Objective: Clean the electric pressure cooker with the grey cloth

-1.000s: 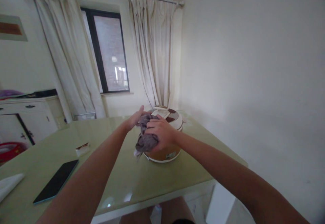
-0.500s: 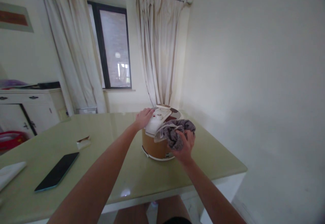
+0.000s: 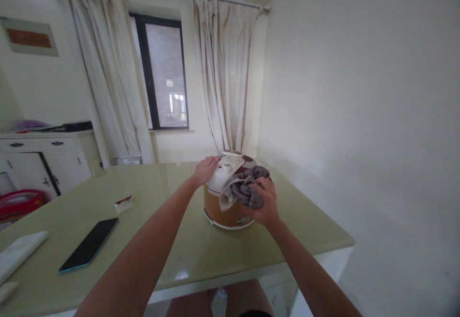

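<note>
A rice cooker (image 3: 217, 212) with a brown body and a white-and-brown lid stands upright on the pale green table. My left hand (image 3: 206, 170) lies on the left side of its lid, fingers stretched over the white part, palm down. A crumpled grey cloth (image 3: 247, 193) with a pale edge is bunched in my right hand (image 3: 268, 204), whose fingers wrap round it. The cloth presses against the front right of the cooker and covers part of its lid edge and body.
On the table (image 3: 187, 250), a dark phone (image 3: 89, 245) lies to the left, with a small white packet (image 3: 124, 205) behind it. A folded white item (image 3: 21, 252) sits at the far left. A plain wall (image 3: 359, 115) rises at the right, and curtains hang behind.
My right hand and the cloth have shifted slightly across the cooker's front, and the cloth is bunched differently. My left hand stays on the lid. The whole view has tilted up and turned slightly left.
</note>
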Demonstrator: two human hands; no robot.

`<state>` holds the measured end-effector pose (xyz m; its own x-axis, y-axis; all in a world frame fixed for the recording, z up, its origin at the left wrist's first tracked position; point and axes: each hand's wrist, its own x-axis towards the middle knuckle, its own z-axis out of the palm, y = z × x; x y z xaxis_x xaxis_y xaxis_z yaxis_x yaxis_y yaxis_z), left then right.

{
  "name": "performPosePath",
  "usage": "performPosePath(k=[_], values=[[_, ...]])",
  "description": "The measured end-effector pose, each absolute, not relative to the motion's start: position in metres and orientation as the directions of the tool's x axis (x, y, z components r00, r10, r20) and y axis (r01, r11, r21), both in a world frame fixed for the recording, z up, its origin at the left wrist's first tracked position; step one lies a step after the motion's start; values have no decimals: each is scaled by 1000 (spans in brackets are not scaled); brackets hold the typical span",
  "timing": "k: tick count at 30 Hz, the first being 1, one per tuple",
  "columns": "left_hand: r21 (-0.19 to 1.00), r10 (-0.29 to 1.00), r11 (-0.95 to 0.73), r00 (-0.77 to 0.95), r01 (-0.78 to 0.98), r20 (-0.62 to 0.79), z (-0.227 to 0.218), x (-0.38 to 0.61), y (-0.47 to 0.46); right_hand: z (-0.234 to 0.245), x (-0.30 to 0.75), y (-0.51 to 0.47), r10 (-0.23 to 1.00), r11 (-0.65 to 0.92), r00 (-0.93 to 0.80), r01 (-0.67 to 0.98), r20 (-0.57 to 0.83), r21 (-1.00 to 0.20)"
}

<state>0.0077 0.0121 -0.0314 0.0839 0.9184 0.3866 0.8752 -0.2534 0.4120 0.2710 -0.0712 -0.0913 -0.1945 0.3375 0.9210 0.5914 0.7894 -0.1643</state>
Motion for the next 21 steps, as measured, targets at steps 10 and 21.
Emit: performPosePath(k=[10,21], values=[[361,901,-299,136,883,412,-35,6,14,-210,212,-100,412,663,-442,745,796,71],[430,913,-283,103,858,395,-32,4,10,-186,150,-99,466,784,-733,602,495,153]])
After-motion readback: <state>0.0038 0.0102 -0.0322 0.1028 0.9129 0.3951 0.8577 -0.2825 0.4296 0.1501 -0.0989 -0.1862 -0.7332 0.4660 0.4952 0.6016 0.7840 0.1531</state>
